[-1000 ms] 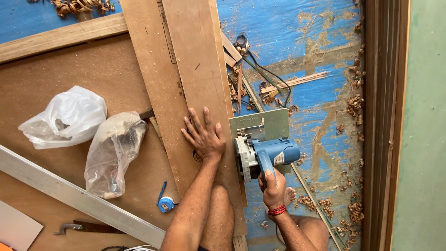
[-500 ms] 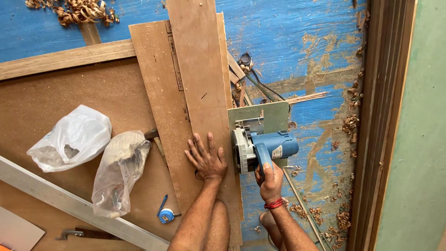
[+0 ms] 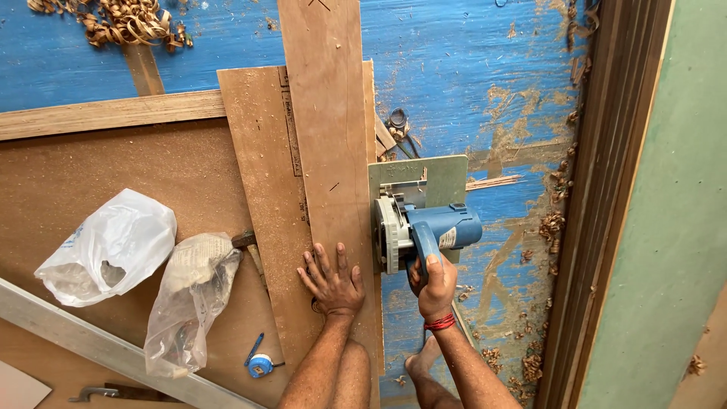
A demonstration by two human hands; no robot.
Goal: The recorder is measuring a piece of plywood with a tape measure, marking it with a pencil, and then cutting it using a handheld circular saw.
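The left hand [image 3: 332, 282] presses flat, fingers spread, on the long plywood strip [image 3: 327, 151] lying on the blue floor [image 3: 469, 68], while the right hand [image 3: 433, 284] grips the blue circular saw [image 3: 420, 227] at the strip's right edge.

Hands, saw and boards on the floor

The left hand [image 3: 332, 282] lies flat on the long board [image 3: 327, 151]. Just right of it, the right hand [image 3: 435, 284] holds the saw [image 3: 421, 227]. Two bags [image 3: 151, 280] lie far left, the tape measure [image 3: 260, 365] below them.
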